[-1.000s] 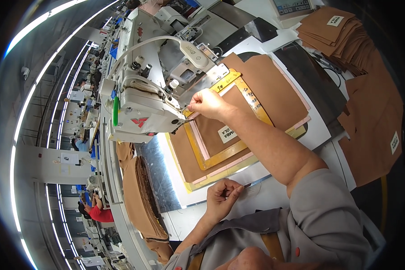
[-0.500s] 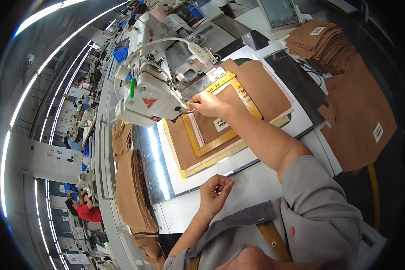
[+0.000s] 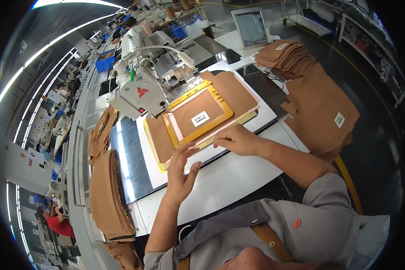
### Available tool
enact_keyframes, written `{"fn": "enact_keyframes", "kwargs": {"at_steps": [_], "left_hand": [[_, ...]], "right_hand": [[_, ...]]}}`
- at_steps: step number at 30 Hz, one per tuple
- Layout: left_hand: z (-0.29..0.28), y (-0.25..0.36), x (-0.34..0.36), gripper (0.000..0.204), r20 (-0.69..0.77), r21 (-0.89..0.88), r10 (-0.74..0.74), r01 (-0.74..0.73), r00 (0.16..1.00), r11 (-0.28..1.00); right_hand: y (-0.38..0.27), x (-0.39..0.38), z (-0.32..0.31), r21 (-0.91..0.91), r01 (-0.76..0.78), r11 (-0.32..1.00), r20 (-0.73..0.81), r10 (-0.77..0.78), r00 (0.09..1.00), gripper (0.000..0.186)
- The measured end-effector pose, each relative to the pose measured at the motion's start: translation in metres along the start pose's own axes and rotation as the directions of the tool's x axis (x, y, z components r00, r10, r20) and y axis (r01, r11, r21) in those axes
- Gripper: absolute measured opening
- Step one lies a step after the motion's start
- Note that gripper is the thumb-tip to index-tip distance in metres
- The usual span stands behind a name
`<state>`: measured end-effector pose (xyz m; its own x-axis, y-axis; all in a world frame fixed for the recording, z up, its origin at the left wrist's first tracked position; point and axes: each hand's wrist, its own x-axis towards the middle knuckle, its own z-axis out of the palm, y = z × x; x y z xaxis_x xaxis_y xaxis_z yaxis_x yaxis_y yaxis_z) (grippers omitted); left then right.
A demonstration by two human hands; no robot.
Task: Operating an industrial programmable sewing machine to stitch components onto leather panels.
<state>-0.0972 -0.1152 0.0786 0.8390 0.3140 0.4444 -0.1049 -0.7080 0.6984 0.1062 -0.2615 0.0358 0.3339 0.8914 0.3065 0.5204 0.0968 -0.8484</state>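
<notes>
My left hand (image 3: 180, 177) is raised at the near edge of the work with its fingers apart, holding nothing. Beside it to the right, my right hand (image 3: 240, 140) has its fingers curled into a pinch; whatever may be between the tips is too small to make out. Just beyond both hands, a yellow rectangular frame (image 3: 208, 130) lies on a brown panel (image 3: 238, 93). Inside the frame sits a white printed label (image 3: 200, 119). A white board (image 3: 266, 119) shows underneath. The white sewing machine head (image 3: 139, 92) stands over the frame's far left corner.
A stack of brown pieces (image 3: 285, 60) lies at the right, with larger brown panels (image 3: 319, 99) spread over the table edge. Another brown stack (image 3: 105, 193) is on the left. Behind stand a screen (image 3: 251, 28) and a blue bin (image 3: 105, 62). A person in red (image 3: 60, 226) sits far left.
My right hand has come back from under the machine head to the near edge of the frame. My left hand has moved forward and its curled fingers have opened. The view has shifted.
</notes>
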Motion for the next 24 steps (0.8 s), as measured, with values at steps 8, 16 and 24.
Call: {"fn": "enact_keyframes", "kwargs": {"at_steps": [8, 16, 24], "left_hand": [[0.053, -0.01, 0.005, 0.018, 0.25, 0.172, 0.352, -0.399, 0.902, 0.901], [0.017, -0.036, -0.039, 0.01, -0.127, 0.177, 0.08, -0.056, 0.989, 0.983], [-0.028, -0.048, -0.081, 0.017, -0.235, 0.012, -0.252, 0.262, 0.939, 0.965]], "right_hand": [[-0.026, -0.083, -0.033, -0.15, -0.163, 0.975, 0.01, 0.166, 0.986, 0.017], [0.019, -0.077, -0.088, -0.47, -0.117, 0.875, -0.21, 0.018, 0.977, 0.018], [0.121, -0.021, -0.2, -0.8, -0.342, 0.493, -0.413, -0.039, 0.91, 0.018]]}}
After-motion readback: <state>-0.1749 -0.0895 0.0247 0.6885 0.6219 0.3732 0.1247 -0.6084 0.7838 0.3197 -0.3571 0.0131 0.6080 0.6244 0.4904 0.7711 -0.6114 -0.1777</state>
